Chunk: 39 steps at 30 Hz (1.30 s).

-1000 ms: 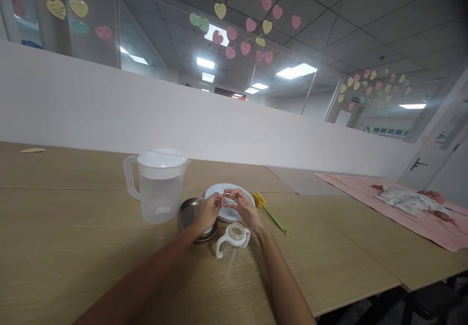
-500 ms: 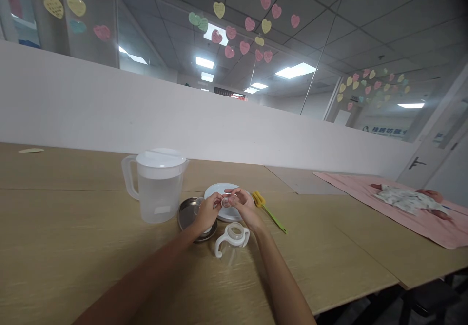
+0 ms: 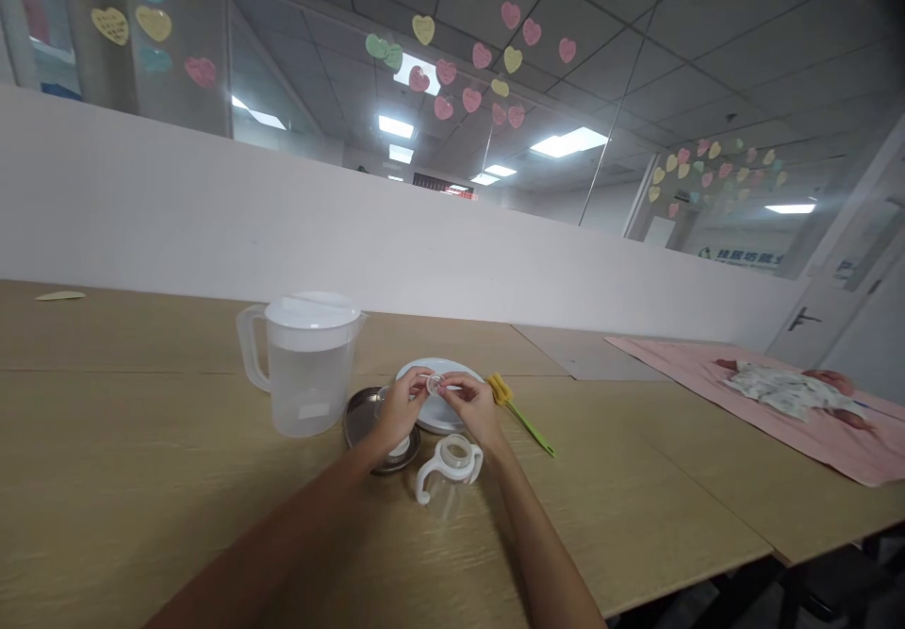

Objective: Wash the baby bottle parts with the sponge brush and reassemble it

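Note:
Over the white plate (image 3: 452,423), my left hand (image 3: 403,407) and my right hand (image 3: 475,407) meet, fingertips closed on a small, clear, round bottle nipple (image 3: 434,384). Both hands pinch its rim from opposite sides. Below them a clear baby bottle (image 3: 447,492) with a white two-handled holder stands uncapped on the table. Left of it lies a dark metal tray (image 3: 359,417), partly covered by my left hand and wrist. A clear dome-shaped cover (image 3: 381,401) and a white round part (image 3: 400,450) rest in the tray.
A lidded plastic pitcher (image 3: 311,370) of clear liquid stands at the left. To the right lies a yellow sponge brush (image 3: 523,417) with a green handle. Farther right, a clothed doll (image 3: 770,388) lies on a pink mat (image 3: 679,365). A white wall (image 3: 212,214) runs behind the table.
My fingers have shifted around the nipple, which now faces up with its round rim showing. The left hand has risen slightly. The bottle, tray and brush stay where they were.

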Motion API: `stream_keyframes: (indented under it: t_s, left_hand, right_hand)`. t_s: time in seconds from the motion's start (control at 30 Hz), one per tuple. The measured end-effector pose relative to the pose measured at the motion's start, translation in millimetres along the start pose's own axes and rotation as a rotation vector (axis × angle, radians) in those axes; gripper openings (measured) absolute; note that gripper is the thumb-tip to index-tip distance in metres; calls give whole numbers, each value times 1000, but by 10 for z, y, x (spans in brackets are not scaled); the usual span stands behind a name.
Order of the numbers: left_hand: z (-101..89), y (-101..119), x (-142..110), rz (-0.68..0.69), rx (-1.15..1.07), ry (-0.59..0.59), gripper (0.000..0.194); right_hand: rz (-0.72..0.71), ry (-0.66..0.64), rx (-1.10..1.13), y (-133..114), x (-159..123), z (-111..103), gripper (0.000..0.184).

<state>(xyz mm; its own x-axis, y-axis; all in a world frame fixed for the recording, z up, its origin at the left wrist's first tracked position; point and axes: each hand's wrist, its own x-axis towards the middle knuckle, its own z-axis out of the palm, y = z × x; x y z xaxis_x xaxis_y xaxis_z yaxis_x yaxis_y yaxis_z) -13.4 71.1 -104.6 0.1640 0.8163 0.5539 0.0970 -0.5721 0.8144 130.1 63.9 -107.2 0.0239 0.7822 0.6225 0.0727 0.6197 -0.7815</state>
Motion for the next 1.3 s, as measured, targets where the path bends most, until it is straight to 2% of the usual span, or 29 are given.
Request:
stream_keyframes:
  t_s: [0.2, 0.5, 0.77, 0.9, 1.1, 1.2, 1.3]
  left_hand:
    - [0, 4, -16, 8, 59, -2, 22]
    - [1, 33, -30, 51, 128, -36, 25]
    - [10, -98, -57, 55, 244, -83, 29]
    - [15, -68, -46, 42, 159, -112, 30]
    - [15, -86, -24, -4, 121, -99, 33]
    - [14, -112, -24, -5, 132, -113, 33]
    - [15, -126, -34, 25, 161, -107, 30]
  right_hand:
    - [-158, -19, -272, -60, -21, -21, 16]
    - [-242, 14, -381, -191, -41, -8, 17]
    - [-199, 124, -417, -211, -120, 21, 19]
    - [-239, 59, -408, -187, -95, -6, 21]
    - [-353, -66, -544, -174, -49, -47, 23]
    - [-339, -19, -604, -164, -56, -58, 26]
    - [-331, 94, -661, -145, -77, -61, 26]
